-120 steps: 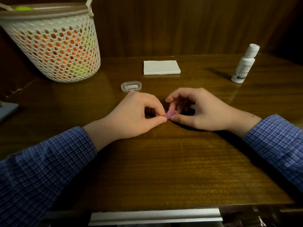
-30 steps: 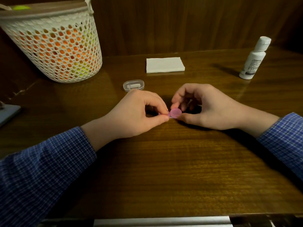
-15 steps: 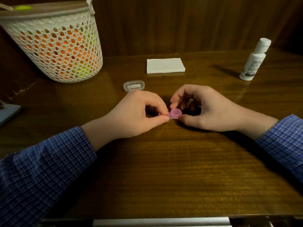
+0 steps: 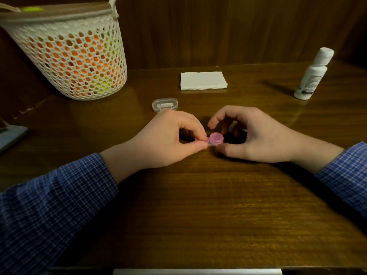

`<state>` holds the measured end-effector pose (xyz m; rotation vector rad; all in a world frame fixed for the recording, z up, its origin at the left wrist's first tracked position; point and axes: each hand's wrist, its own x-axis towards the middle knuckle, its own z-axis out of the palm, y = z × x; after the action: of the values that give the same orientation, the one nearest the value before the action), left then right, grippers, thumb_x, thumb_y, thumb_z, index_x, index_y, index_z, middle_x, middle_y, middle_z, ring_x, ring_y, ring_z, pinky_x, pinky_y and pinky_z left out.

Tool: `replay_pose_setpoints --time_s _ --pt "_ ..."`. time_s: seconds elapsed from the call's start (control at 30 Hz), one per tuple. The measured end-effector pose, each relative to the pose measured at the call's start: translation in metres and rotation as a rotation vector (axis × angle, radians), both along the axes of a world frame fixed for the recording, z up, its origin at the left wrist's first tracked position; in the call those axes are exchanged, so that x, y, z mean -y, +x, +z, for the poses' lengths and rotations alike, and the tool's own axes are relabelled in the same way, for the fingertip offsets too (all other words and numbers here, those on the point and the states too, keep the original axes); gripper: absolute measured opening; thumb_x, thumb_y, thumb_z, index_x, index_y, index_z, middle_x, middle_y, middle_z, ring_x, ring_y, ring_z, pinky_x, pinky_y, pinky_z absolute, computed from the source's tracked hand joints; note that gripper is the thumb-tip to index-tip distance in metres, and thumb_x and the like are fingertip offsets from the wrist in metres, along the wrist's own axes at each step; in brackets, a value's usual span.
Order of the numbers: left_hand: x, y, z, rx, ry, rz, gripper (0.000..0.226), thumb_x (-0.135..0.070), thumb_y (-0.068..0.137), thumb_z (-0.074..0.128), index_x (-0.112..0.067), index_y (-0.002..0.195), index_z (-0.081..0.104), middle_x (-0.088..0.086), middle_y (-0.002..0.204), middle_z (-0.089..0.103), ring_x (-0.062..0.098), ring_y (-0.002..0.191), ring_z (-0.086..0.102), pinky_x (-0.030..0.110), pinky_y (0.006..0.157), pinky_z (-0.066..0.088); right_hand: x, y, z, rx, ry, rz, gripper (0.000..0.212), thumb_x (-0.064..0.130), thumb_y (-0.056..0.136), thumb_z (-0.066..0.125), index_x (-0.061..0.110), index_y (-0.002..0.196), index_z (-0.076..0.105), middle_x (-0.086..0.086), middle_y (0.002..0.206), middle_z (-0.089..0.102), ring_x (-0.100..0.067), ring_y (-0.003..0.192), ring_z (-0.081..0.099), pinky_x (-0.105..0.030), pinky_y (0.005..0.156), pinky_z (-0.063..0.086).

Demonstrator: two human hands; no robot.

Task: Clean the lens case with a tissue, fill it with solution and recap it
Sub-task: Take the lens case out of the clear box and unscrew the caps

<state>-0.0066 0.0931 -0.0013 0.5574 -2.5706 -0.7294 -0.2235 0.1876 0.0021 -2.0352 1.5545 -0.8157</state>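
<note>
A small pink lens case (image 4: 216, 138) lies on the wooden table (image 4: 198, 205) between my hands, one round pink cap showing on its right end. My left hand (image 4: 166, 137) pinches the case's left end between thumb and forefinger and hides that end. My right hand (image 4: 258, 139) hovers curled around the cap, its forefinger lifted off it and its thumb lying on the table just beside the case. A folded white tissue (image 4: 203, 80) lies at the back centre. The white solution bottle (image 4: 311, 76) stands capped at the back right.
A white mesh basket (image 4: 75, 56) with orange and yellow contents stands at the back left. A small clear plastic box (image 4: 164, 104) lies just behind my left hand. A grey flat object (image 4: 10, 135) sits at the left edge. A dark wooden wall backs the table.
My right forefinger has lifted off the pink cap, which it pinched before, so more of the cap shows. My left hand keeps its pinch in the same place.
</note>
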Motion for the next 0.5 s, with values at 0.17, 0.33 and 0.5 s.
replay_pose_setpoints --time_s 0.17,0.33,0.5 --pt "-0.0001 0.0002 0.0002 -0.005 0.004 -0.010 0.009 -0.023 0.087 0.079 -0.023 0.096 0.082 -0.014 0.100 0.075 0.000 0.098 0.069 0.026 0.087 0.058 0.0004 0.0010 -0.0016 -0.028 -0.037 -0.055 0.046 0.051 0.072 0.077 0.031 0.112 0.066 0.014 0.101 0.069 -0.004 0.093 0.066 -0.029 0.079 0.058" --pt "-0.0002 0.0002 0.0007 -0.002 0.015 -0.008 0.010 -0.022 0.087 0.079 -0.022 0.097 0.082 -0.013 0.101 0.075 0.001 0.098 0.069 0.027 0.087 0.058 -0.0003 -0.0012 -0.0008 0.026 -0.016 0.002 0.035 0.027 0.081 0.077 0.028 0.114 0.065 0.011 0.107 0.070 -0.007 0.099 0.067 -0.025 0.084 0.058" --pt "0.0004 -0.0001 -0.0003 0.005 0.004 -0.003 0.010 -0.024 0.087 0.079 -0.025 0.097 0.081 -0.014 0.101 0.075 0.000 0.098 0.069 0.026 0.088 0.058 -0.0011 0.0014 0.0015 -0.006 0.000 -0.019 0.042 0.044 0.076 0.075 0.032 0.115 0.065 0.014 0.108 0.069 -0.003 0.098 0.067 -0.027 0.083 0.059"
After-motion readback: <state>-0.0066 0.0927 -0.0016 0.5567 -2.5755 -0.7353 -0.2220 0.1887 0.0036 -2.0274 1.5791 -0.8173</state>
